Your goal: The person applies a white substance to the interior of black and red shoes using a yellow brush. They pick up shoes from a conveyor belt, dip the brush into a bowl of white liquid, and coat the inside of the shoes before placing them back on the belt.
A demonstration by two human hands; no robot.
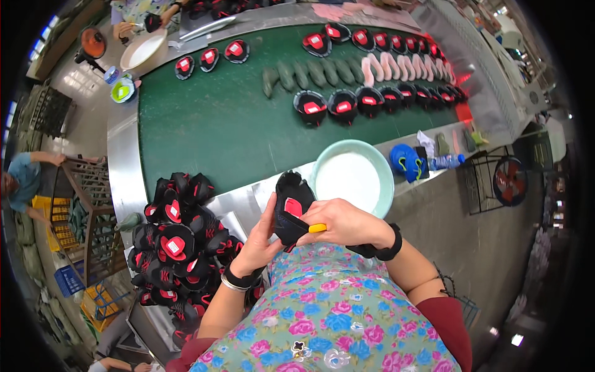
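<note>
The left hand (259, 243) curls round a black shoe upper (286, 224) held between both hands; the right hand (341, 222) clasps a yellow handle (318, 228) beside it, and just beyond that hand I see a pale green basin (388, 186).

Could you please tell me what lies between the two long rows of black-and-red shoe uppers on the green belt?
Dark green foot-shaped pieces, then pink ones, line that stretch, as the head view shows.
</note>
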